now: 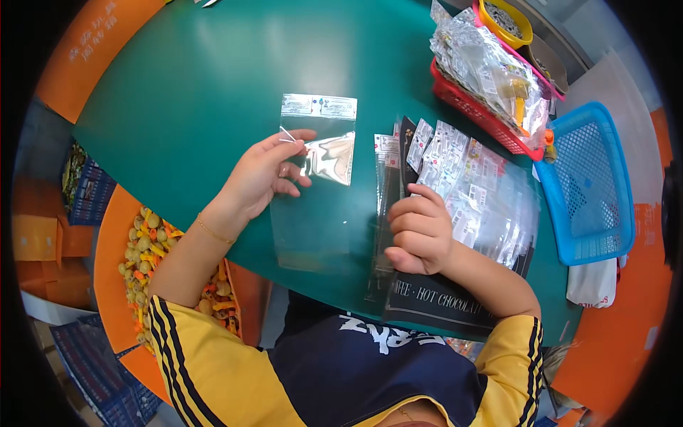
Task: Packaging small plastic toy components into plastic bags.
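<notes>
My left hand point(269, 171) is at the left edge of a clear plastic bag point(331, 160) with a printed white header strip. Its thumb and index finger pinch the film, where a thin white line shows, and the other fingers are loosely bent. Below the bag, a faint sheet of clear film point(313, 238) shows against the green table point(206, 92). My right hand point(422, 231) is curled, knuckles up, above the left side of a spread of clear header bags point(491, 192). Its palm is hidden. A black printed mat point(434, 302) lies under those bags.
A red basket point(473, 107) full of packed bags stands at the back right, beside a yellow bowl point(523, 21) of small grey pieces. A blue mesh basket point(590, 185) sits at the right edge. At the lower left, an orange bin point(114, 285) holds small yellow and orange pieces.
</notes>
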{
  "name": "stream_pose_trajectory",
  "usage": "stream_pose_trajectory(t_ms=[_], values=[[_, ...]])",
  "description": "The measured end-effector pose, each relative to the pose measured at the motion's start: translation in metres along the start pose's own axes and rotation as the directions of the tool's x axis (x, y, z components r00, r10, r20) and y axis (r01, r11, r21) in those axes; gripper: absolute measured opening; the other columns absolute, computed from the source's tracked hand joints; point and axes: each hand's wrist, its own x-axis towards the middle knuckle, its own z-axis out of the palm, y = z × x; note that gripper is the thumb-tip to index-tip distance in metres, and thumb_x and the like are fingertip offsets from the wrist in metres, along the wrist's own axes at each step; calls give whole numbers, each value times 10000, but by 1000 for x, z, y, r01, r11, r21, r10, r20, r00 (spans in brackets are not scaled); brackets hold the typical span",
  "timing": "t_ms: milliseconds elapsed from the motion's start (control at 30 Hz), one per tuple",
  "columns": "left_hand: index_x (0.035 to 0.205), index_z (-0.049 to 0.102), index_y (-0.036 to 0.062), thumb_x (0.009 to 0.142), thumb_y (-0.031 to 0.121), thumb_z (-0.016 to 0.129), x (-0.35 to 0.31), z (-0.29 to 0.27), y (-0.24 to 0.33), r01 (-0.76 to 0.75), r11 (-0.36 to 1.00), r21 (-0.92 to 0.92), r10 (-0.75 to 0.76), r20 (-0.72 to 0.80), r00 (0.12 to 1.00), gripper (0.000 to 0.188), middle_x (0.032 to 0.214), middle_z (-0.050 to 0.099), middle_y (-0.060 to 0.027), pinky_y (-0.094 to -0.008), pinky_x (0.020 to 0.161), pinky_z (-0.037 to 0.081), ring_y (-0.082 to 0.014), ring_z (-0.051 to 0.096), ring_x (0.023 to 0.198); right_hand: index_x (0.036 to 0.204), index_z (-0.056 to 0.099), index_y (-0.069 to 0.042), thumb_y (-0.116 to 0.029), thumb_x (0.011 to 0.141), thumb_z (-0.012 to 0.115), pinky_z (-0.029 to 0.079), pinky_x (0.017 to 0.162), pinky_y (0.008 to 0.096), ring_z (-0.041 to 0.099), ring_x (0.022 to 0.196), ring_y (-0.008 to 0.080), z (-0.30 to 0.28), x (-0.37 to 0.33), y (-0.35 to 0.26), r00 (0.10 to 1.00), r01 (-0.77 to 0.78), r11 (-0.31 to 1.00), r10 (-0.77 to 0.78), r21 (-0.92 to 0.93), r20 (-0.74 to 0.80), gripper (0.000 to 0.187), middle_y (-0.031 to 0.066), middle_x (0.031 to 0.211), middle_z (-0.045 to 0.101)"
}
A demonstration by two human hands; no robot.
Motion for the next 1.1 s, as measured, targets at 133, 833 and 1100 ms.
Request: stream_pose_trajectory(t_ms=[133, 833, 1100], values=[[1260, 475, 9, 933, 146, 474, 3, 2, -6, 78, 993, -88, -72, 63, 995, 354, 1027, 616, -78, -246, 512, 548, -128, 630, 677, 620, 508, -90, -250, 842, 549, 373, 914, 452, 563, 697, 224, -19, -10, -3, 999, -54, 998, 54, 33, 7, 277, 31, 663, 524], [1459, 78, 31, 864, -14, 546, 38, 92, -54, -287, 946, 149, 238, 281, 930, 758, 1425, 341, -175, -323, 863, 496, -259, 562, 1103, 609, 502, -91, -274, 803, 596, 396, 861, 441, 530, 672, 231, -40, -5, -9, 995, -78, 996, 80, 45, -54, 283, 30, 654, 498], [1454, 102, 28, 795, 53, 610, 65, 80, -52, -655, 112, 747, 658, 438, 613, 833, 1413, 336, -208, -419, 1068, 287, -358, 315, 1311, 606, 516, -89, -236, 788, 653, 400, 857, 406, 535, 712, 221, 4, 3, -3, 999, 21, 1000, -21, 9, 32, 272, 22, 651, 495]])
